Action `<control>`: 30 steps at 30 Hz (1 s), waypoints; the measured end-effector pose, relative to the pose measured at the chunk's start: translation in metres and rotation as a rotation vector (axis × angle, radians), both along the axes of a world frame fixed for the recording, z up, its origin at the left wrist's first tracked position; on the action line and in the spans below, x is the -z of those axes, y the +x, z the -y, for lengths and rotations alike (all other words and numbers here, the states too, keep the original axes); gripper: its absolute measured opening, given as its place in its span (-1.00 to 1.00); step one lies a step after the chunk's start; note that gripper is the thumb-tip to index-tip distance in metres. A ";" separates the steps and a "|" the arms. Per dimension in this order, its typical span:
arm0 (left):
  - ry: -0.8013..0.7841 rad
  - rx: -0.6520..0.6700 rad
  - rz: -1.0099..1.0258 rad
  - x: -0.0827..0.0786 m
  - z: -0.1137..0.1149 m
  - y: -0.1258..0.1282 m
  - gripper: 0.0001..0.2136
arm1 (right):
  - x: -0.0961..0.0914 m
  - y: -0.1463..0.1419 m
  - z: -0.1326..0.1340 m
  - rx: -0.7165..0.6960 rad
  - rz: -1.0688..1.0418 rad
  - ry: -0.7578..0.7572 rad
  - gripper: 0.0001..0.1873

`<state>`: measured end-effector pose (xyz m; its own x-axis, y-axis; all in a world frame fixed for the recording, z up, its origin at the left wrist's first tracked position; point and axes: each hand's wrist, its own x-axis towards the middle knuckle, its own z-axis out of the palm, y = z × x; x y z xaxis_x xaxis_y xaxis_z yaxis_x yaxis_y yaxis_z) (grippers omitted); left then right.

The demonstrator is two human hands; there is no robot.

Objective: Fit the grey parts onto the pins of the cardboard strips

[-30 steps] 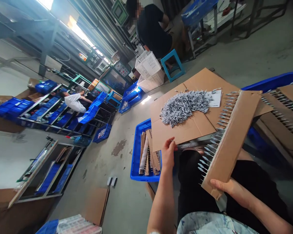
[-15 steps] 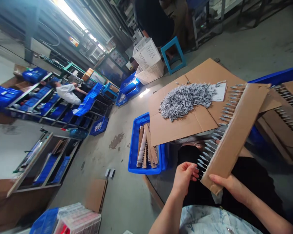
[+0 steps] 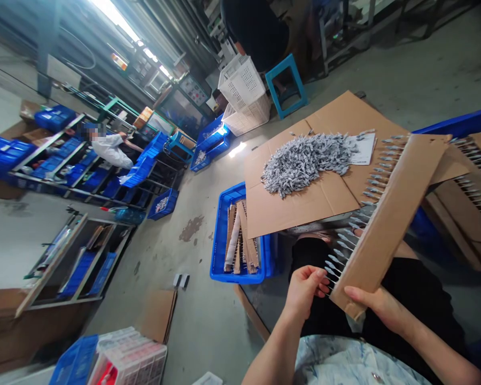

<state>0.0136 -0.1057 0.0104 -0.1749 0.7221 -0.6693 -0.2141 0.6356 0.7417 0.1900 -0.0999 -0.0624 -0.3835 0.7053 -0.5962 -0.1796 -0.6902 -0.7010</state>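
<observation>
A long cardboard strip (image 3: pixel 388 224) slants over my lap, with a row of small grey pointed pieces (image 3: pixel 347 240) on thin pins along its left edge. My right hand (image 3: pixel 379 305) grips the strip's lower end, thumb on the face, other fingers hidden behind. At the lowest end of the row, my left hand (image 3: pixel 309 289) pinches with thumb and forefinger at one of the grey pieces, mostly covered by the fingertips. Beyond the strip, a heap of loose grey pieces (image 3: pixel 304 160) lies on a cardboard sheet (image 3: pixel 300 211), beside a white paper (image 3: pixel 364 149).
Left of the sheet, a blue crate (image 3: pixel 216 256) holds several cardboard strips (image 3: pixel 246 240). More pinned strips (image 3: pixel 460 208) lie at a blue bin (image 3: pixel 457 120) on the right. White baskets (image 3: pixel 244 91) and a blue stool (image 3: pixel 270 85) stand behind. A co-worker (image 3: pixel 110 149) is far left.
The view has shifted slightly. Both hands stay at the strip's lower end, with the left fingers still pinched at the row's lowest pieces.
</observation>
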 end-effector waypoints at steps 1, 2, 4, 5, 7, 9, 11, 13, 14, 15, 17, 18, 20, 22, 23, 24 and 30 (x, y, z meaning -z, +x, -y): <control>-0.005 0.007 0.000 -0.001 0.000 0.000 -0.58 | -0.001 0.000 0.000 0.004 0.000 0.001 -0.69; -0.011 0.013 -0.001 -0.001 0.000 0.000 -0.58 | -0.001 0.000 0.000 0.005 0.002 0.000 -0.69; -0.023 0.027 -0.002 -0.003 0.000 0.001 -0.57 | -0.002 0.000 0.000 0.003 0.015 -0.001 -0.69; -0.028 0.036 -0.002 -0.004 -0.001 0.001 -0.58 | -0.002 0.000 0.000 -0.003 0.022 -0.002 -0.69; -0.028 0.063 0.002 -0.005 -0.001 0.002 -0.59 | -0.002 0.001 0.000 -0.012 0.030 -0.004 -0.71; -0.018 0.085 0.010 -0.005 -0.001 0.004 -0.61 | -0.001 0.002 -0.001 -0.026 0.024 -0.002 -0.72; -0.007 0.076 0.018 -0.004 0.000 0.006 -0.63 | 0.001 0.003 -0.001 -0.044 0.010 0.009 -0.73; 0.002 0.053 0.018 -0.004 0.000 0.009 -0.63 | 0.003 0.004 -0.001 -0.043 0.013 0.019 -0.74; 0.006 0.045 0.015 -0.004 0.001 0.010 -0.64 | 0.003 0.004 -0.001 -0.036 0.023 0.022 -0.74; 0.009 0.044 0.011 -0.004 0.001 0.011 -0.64 | 0.004 0.005 -0.001 -0.025 0.037 0.027 -0.75; 0.015 0.055 -0.003 -0.005 0.001 0.013 -0.67 | 0.004 0.005 0.000 -0.008 0.062 0.035 -0.74; 0.017 0.062 -0.009 -0.005 0.002 0.014 -0.68 | 0.004 0.004 0.000 0.001 0.067 0.036 -0.73; 0.024 0.075 -0.021 -0.005 0.002 0.015 -0.71 | 0.004 0.004 0.000 0.025 0.066 0.027 -0.72; 0.033 0.087 -0.028 -0.003 0.002 0.015 -0.73 | 0.004 0.003 0.000 0.049 0.063 0.016 -0.72; 0.038 0.089 -0.028 -0.001 0.002 0.015 -0.74 | 0.005 0.002 -0.001 0.054 0.060 0.014 -0.72; 0.042 0.090 -0.025 0.000 0.002 0.015 -0.75 | 0.005 0.001 -0.002 0.055 0.057 0.013 -0.73; 0.042 0.026 -0.026 0.002 -0.005 0.014 -0.69 | -0.001 -0.003 -0.009 0.025 -0.008 0.010 -0.69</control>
<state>0.0277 -0.1009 0.0083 -0.1728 0.7539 -0.6339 -0.1787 0.6089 0.7729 0.1869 -0.0912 -0.0615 -0.3700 0.7209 -0.5860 -0.2023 -0.6781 -0.7066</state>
